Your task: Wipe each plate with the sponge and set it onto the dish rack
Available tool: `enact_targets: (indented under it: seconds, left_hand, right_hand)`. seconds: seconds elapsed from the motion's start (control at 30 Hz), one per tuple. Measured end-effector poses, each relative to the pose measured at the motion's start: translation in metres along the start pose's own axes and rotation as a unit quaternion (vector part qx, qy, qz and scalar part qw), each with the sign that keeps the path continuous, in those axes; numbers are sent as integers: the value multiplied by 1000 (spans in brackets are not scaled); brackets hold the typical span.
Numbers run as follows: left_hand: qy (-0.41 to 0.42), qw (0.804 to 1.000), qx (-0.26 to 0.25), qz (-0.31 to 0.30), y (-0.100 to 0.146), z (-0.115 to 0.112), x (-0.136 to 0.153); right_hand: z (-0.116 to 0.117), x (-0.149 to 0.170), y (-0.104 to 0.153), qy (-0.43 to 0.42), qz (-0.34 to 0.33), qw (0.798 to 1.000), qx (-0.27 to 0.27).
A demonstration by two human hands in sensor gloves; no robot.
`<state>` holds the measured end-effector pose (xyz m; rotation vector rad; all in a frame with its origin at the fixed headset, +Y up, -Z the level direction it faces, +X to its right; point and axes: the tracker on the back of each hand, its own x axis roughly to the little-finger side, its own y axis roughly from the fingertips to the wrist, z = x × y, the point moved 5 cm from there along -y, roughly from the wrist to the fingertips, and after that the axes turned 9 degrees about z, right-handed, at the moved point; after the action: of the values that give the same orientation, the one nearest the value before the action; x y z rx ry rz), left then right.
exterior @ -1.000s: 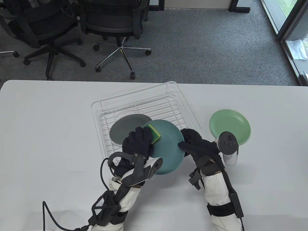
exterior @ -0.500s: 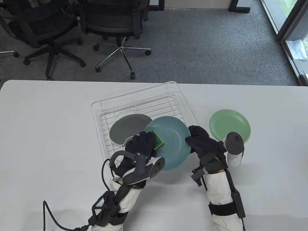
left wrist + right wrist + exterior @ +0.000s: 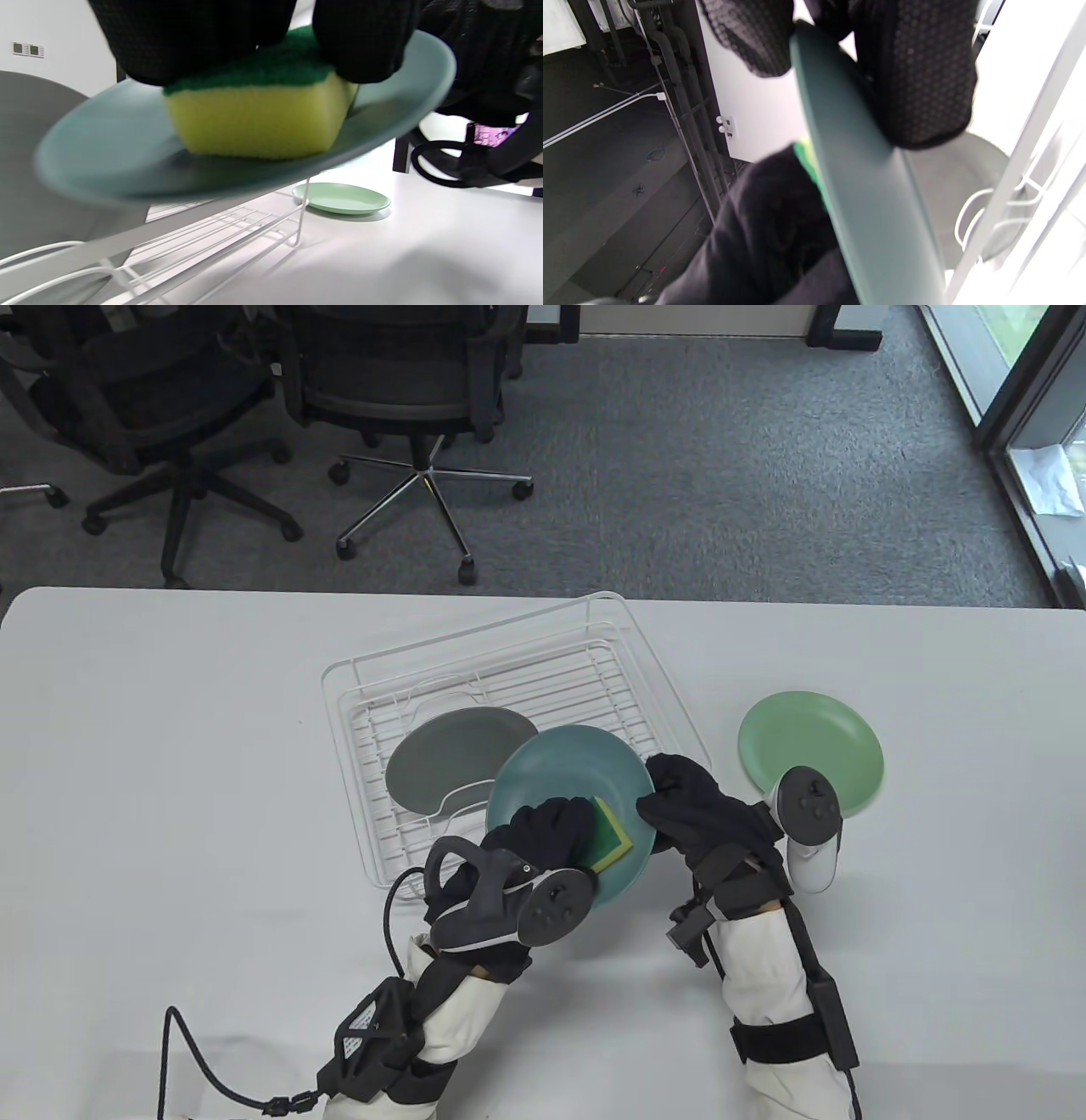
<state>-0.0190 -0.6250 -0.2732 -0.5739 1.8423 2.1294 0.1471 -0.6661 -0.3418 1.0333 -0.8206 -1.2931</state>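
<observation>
A teal plate (image 3: 564, 780) hangs tilted over the front right part of the white wire dish rack (image 3: 509, 678). My right hand (image 3: 679, 806) grips its right rim, thumb on one face and fingers on the other (image 3: 916, 72). My left hand (image 3: 547, 831) holds a yellow-and-green sponge (image 3: 611, 836) and presses it on the plate's near face; the left wrist view shows the sponge (image 3: 258, 114) flat on the teal plate (image 3: 106, 161). A grey plate (image 3: 450, 759) lies in the rack. A light green plate (image 3: 810, 746) lies on the table at the right.
The white table (image 3: 170, 780) runs wide to the left and right of the rack. Office chairs (image 3: 399, 381) stand on the carpet beyond the far edge. The rack's raised wire rim (image 3: 299, 224) stands just below the held plate.
The sponge has slid from the plate's far left edge down to its near right part with my left hand. The plate tilted and shifted a little while my right hand kept its grip.
</observation>
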Motion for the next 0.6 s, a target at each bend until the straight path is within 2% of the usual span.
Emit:
enact_targets:
  seconds: [0.27,0.6]
  left_hand:
    - [-35,999,-36,6,3,6,-3]
    - [-64,995,-70,41,3,12,10]
  right_hand:
    - [20,0,-5,6,-9,998,-61]
    - [24,0,-5,2,-27,994,-109]
